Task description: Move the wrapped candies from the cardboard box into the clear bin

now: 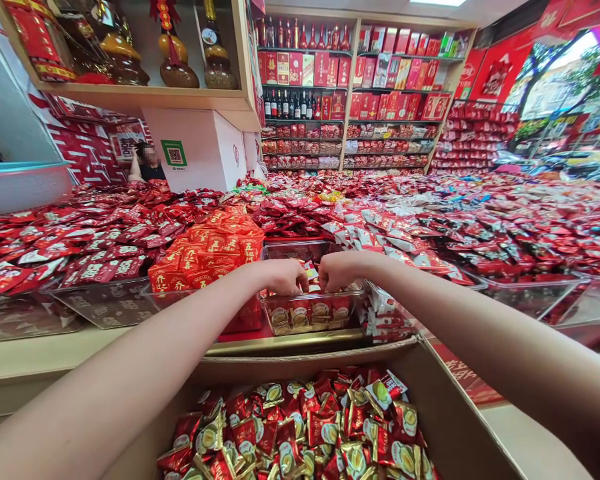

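Observation:
Both my arms reach forward over a cardboard box (445, 407) filled with red and gold wrapped candies (310, 427). My left hand (283, 277) and my right hand (337, 270) are down inside a clear plastic bin (310, 313) on the counter. That bin holds the same red and gold candies. Both hands have their fingers curled downward into the bin, with a few candy wrappers (311, 272) showing between them. What each hand grips is hidden by the knuckles.
Clear bins of red-wrapped sweets (105, 253) cover the counter left and right, with an orange-red packet pile (210, 250) beside my left hand. Shelves of red boxes and bottles (350, 73) line the back wall. A person (147, 163) sits behind the counter at far left.

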The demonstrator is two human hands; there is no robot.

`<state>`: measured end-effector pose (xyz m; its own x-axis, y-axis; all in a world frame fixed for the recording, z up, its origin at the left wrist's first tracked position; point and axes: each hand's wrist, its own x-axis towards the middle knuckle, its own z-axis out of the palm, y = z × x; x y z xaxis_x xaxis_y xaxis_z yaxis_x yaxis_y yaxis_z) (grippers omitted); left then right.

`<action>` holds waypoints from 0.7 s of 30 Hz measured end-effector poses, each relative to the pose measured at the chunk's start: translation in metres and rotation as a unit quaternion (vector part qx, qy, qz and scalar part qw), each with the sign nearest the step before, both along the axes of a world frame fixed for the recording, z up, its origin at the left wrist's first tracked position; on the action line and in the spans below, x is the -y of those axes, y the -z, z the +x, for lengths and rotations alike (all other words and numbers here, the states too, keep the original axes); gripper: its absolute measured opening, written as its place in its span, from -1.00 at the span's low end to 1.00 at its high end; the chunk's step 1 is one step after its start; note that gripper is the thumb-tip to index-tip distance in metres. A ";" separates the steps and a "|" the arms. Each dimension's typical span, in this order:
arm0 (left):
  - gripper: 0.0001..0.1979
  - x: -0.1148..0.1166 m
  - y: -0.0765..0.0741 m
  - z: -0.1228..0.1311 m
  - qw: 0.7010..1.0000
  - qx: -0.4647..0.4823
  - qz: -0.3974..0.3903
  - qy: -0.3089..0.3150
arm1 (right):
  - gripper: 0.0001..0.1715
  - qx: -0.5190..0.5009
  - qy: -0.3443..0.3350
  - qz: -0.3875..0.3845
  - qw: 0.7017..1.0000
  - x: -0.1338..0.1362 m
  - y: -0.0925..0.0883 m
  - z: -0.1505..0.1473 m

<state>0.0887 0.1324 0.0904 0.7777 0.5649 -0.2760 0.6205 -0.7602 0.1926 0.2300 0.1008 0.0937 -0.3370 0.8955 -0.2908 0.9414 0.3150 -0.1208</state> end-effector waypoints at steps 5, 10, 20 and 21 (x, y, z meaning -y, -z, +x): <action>-0.75 0.000 -0.004 0.000 0.999 0.028 0.018 -0.005 | -0.80 -0.014 0.014 0.103 0.995 0.022 -0.017 0.003; -0.70 0.031 -0.013 -0.023 0.983 0.142 0.111 -0.038 | -0.78 -0.130 -0.079 0.095 0.984 0.090 0.001 -0.009; -0.87 0.141 0.111 -0.077 0.971 0.091 0.063 0.214 | -0.37 0.045 -0.024 -0.097 0.994 0.140 0.212 -0.037; -0.88 0.142 0.120 -0.079 0.976 0.088 0.044 0.195 | -0.36 0.023 -0.015 -0.102 0.994 0.140 0.217 -0.037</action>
<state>0.0095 -0.0093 -0.0298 0.9695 0.2311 -0.0819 0.2429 -0.9506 0.1934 0.1925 -0.0392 -0.1234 -0.3444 0.8060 -0.4815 0.9381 0.3156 -0.1426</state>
